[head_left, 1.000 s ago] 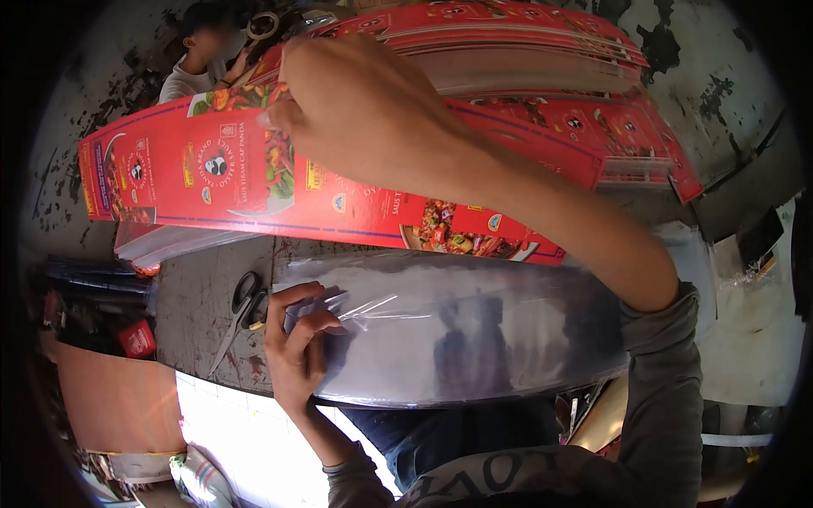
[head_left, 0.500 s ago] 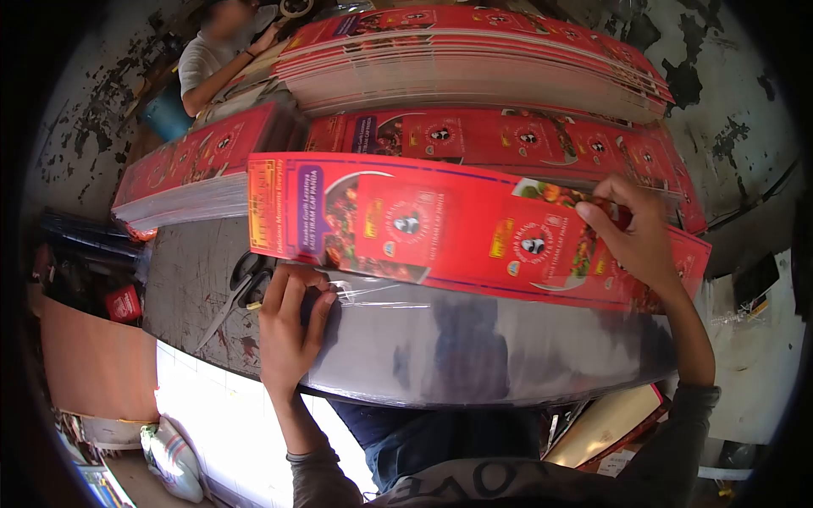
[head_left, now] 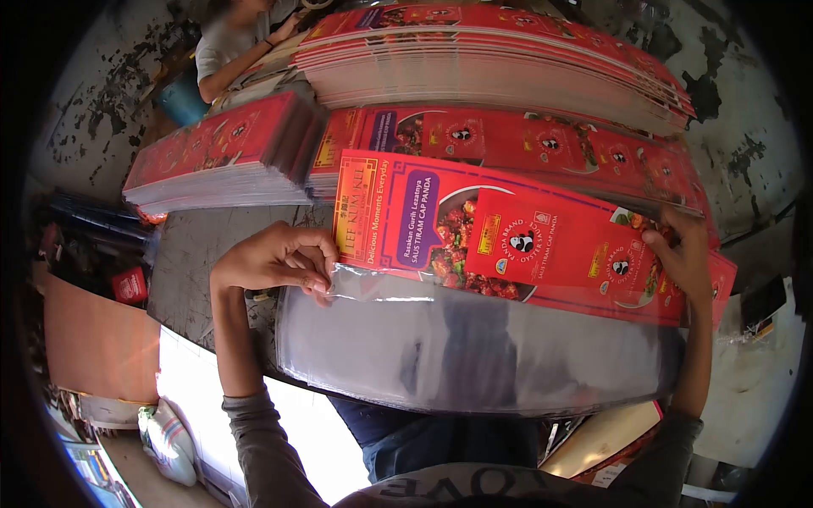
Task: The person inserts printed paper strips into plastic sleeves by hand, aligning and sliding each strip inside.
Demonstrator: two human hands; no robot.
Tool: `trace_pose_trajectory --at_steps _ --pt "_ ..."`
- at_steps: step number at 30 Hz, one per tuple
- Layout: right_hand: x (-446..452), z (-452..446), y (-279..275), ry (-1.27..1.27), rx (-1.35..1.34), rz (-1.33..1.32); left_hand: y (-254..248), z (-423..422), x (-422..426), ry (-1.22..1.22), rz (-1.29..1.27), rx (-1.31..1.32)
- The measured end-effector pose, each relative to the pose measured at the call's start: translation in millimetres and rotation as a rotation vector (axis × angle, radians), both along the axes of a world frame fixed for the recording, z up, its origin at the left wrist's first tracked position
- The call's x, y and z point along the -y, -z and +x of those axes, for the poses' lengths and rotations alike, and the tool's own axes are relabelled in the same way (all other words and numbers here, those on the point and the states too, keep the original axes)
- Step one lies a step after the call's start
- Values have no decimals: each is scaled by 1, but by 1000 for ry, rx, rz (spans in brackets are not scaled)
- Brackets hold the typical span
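A long red printed strip [head_left: 517,241] lies slantwise above a pile of clear plastic sleeves [head_left: 474,347]. My right hand [head_left: 682,254] grips the strip near its right end, thumb on the printed face. At the strip's left end, my left hand [head_left: 279,262] pinches the lifted edge of a clear plastic sleeve between thumb and fingers. The strip's left end is close beside those fingertips; whether it is inside the sleeve I cannot tell.
Tall stacks of red strips [head_left: 500,72] stand at the back, with a wrapped stack [head_left: 216,148] at the left. A co-worker [head_left: 233,51] is at the upper left near a blue bucket [head_left: 182,100]. A small red box [head_left: 129,285] lies at far left.
The red strip has swung from the far left to the right and now lies over the sleeves. My left hand has lifted the sleeve's edge and moved slightly left, covering the scissors.
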State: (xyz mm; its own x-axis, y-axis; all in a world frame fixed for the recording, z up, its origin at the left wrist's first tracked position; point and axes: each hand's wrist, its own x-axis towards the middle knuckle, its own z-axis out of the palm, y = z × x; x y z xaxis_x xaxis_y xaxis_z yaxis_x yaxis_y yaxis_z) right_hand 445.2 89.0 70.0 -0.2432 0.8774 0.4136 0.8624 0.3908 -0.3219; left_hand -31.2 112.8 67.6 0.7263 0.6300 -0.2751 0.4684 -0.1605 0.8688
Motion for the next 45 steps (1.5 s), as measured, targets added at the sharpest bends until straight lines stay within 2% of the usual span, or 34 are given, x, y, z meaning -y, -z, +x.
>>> trace_pose_trajectory --at_steps 2,8,10,17,20,22,45 --pt "2 -2 -3 -27 -11 -41 5 -1 2 -113 -133 121" --pt "-6 10 12 -32 -57 -103 12 -5 -2 -188 -192 161" --pt "-6 13 15 -35 -56 -34 14 -7 -3 -174 -207 169" --pt "1 19 8 33 -68 -53 13 -6 -3 -158 -198 165" --pt "1 20 5 81 -1 -157 10 -4 -3 -170 -214 144" --pt "0 14 6 -7 -1 -63 11 -4 -4 -151 -216 158" --pt "2 9 4 -36 -67 -112 9 -3 -3 -169 -255 133"
